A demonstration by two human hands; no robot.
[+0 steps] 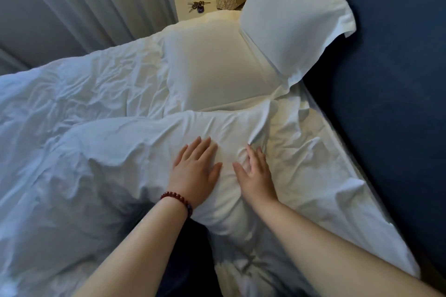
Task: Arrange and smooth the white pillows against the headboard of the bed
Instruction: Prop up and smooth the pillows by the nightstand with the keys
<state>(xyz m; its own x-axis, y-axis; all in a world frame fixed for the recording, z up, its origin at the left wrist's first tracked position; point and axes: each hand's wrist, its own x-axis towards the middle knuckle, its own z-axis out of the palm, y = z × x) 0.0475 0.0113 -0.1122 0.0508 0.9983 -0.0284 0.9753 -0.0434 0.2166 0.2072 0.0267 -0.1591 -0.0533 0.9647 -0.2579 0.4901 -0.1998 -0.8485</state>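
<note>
head view: the left hand (195, 167) and right hand (256, 175) lay flat, fingers straight, grasping nothing, pressing the near pillow (144, 144) beneath them. smoothing looked under way. the headboard (398, 84) stood well right of the right hand; next, i judged, the pillow needed shifting toward it.

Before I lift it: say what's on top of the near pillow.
The left hand and right hand rest on the near pillow, fingers straight. Fabric beneath the palms is hidden.
</note>
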